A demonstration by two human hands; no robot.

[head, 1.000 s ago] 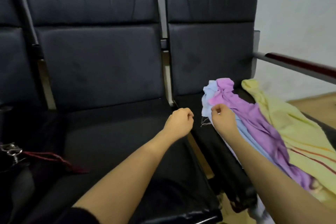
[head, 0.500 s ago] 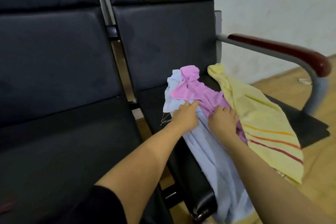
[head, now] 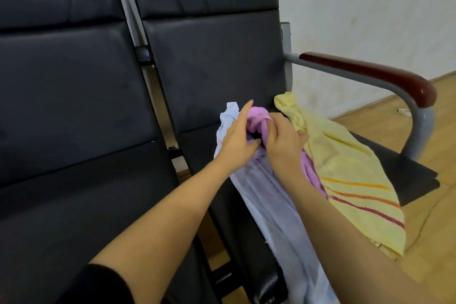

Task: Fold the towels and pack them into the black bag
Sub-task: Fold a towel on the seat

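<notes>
No brand, label or writing readable anywhere.

Far left: black padded seat (head: pixel 81 205), joined in a row to a second black seat (head: pixel 209 145) on the right. Bottom left: dark sleeve cuff (head: pixel 103 284) on the left forearm.

On the second seat, three towels side by side. Leftmost, pale blue towel (head: pixel 276 217), lying from the backrest down the seat and draped over the front edge. Left hand (head: pixel 237 140) resting on its upper part, fingers mostly straight and extended toward the backrest, index finger raised, thumb reaching right to the bunched pink cloth. Not clamped on anything that can be seen.

Between the hands: pink towel (head: pixel 259 118), upper end gathered into a bunch, the rest running down between the blue and yellow cloths, largely hidden under the right wrist. Right hand (head: pixel 283 145) gripping that bunch, fingers curled round it, knuckles up. Both hands close together, nearly touching at the thumbs.

Just right: yellow towel (head: pixel 345 168) with orange and dark red stripes near its lower end, spread across the seat and hanging off the front edge.

Further right: grey metal armrest with a dark red wooden pad (head: pixel 370 74), white wall (head: pixel 370 7), wooden floor (head: pixel 431 242).

Black bag not visible.
</notes>
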